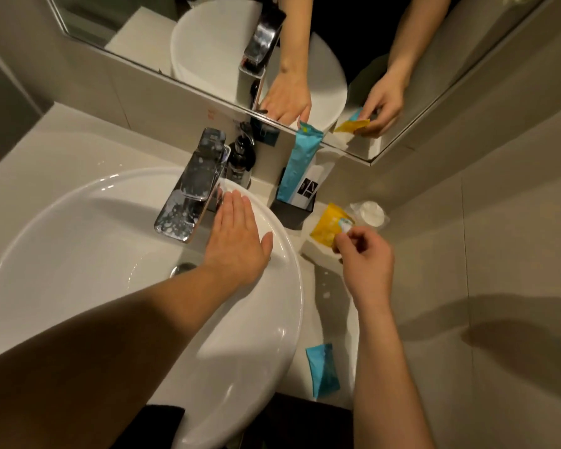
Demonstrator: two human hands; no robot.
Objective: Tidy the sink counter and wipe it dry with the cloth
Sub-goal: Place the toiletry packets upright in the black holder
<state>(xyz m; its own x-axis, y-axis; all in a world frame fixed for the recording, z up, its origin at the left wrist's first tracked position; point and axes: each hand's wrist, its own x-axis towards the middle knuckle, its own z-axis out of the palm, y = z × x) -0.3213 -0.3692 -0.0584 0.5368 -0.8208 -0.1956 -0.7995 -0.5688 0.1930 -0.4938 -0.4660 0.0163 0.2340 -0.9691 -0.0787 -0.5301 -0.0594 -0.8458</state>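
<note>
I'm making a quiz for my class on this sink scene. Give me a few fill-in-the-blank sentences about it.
1. The right hand pinches a ____ packet.
2. The left hand lies flat on the rim of the ____.
3. The black holder holds a tall ____ packet.
4. A blue packet lies on the counter, right of the ____.

Missing words: yellow; sink; blue; sink

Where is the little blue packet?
The blue packet lies flat on the counter, right of the sink and near its front edge, just beside the right arm.
</note>
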